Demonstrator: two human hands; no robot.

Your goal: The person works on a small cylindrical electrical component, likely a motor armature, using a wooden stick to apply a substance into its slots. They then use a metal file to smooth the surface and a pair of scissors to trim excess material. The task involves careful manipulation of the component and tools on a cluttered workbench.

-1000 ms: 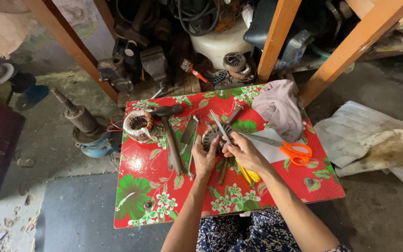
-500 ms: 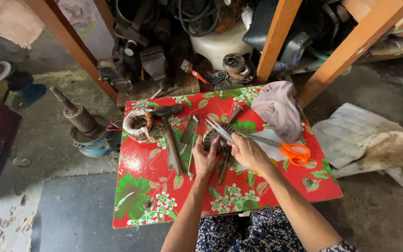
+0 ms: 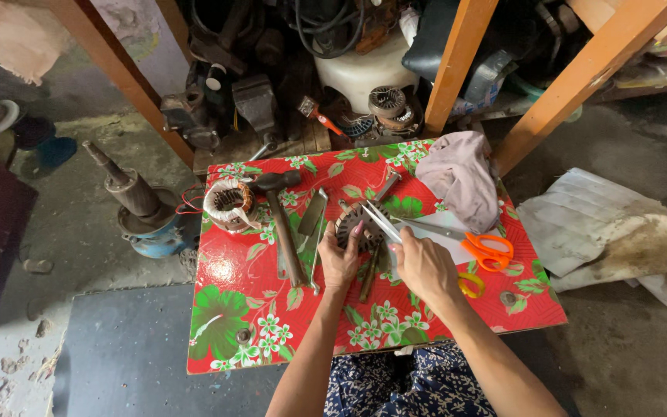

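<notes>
My left hand [image 3: 340, 261] grips a round metal motor stator [image 3: 357, 226] above the middle of a small table with a red flowered cover [image 3: 225, 324]. My right hand [image 3: 424, 266] holds a thin pale strip [image 3: 380, 222] whose tip reaches the stator. A wound stator with copper coil [image 3: 229, 205] lies at the table's left. Beside it rest a hammer [image 3: 281, 220] and a flat metal piece [image 3: 312, 216].
Orange-handled scissors [image 3: 482, 249] and a pinkish cloth [image 3: 461, 177] lie at the right of the table. Orange wooden posts [image 3: 457, 69] stand behind, with motor parts and a white tank [image 3: 357, 69] piled under the shelf. A blue motor housing [image 3: 144, 220] stands left on the floor.
Both hands stay on the stator; the right hand and its strip have shifted slightly against it. The view has moved a little.
</notes>
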